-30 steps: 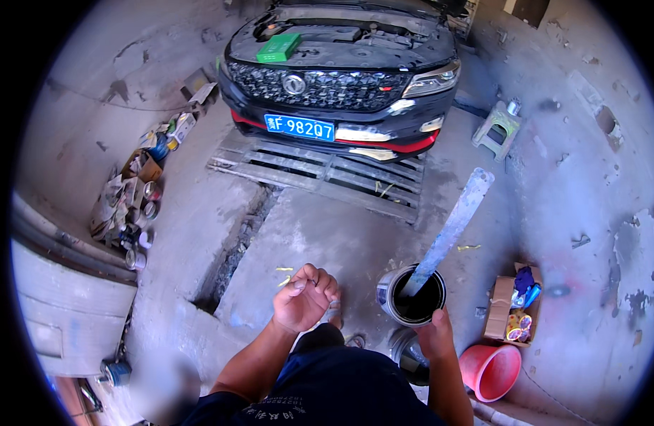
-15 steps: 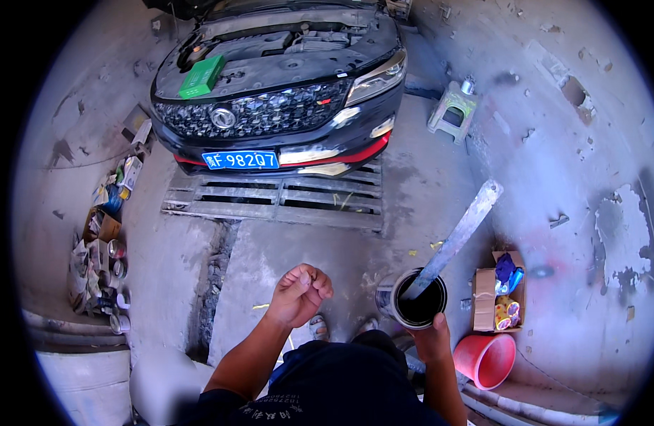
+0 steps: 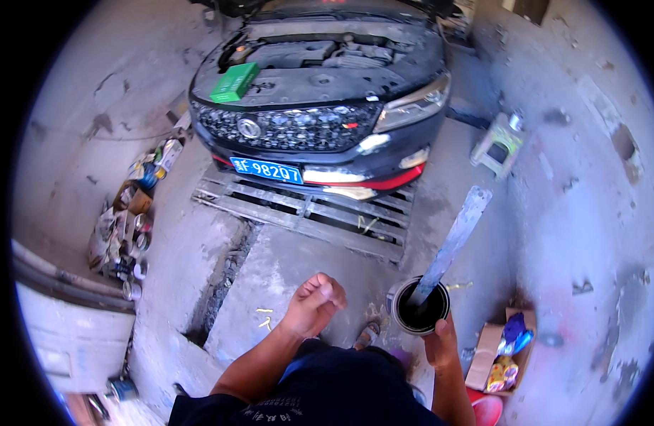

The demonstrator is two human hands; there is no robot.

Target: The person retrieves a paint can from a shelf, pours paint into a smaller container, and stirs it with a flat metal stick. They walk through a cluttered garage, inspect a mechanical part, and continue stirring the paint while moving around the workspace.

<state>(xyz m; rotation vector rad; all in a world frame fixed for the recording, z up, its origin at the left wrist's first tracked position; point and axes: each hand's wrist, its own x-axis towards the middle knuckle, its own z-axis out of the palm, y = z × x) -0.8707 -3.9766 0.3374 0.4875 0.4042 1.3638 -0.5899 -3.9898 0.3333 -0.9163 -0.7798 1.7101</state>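
Note:
My right hand grips a round metal can from its near right side, thumb near the rim. Dark liquid, probably paint, shows inside. A long flat stirring stick, pale and stained, stands tilted in the can, its upper end leaning away to the right. To the left of the can, my left hand is raised with its fingers curled and thumb pressed against them. Whatever may be between those fingers is hidden. The two hands are apart, and the left touches neither can nor stick.
A dark car with its bonnet up stands ahead, pale patches on its bumper and a green box on its front. A floor grate lies below. A stool, a carton and a red bucket are right; cans and clutter left.
The view has swung left, so the car, stool and clutter sit farther right in the picture. Both hands keep their grips; the stick stands a little steeper in the can.

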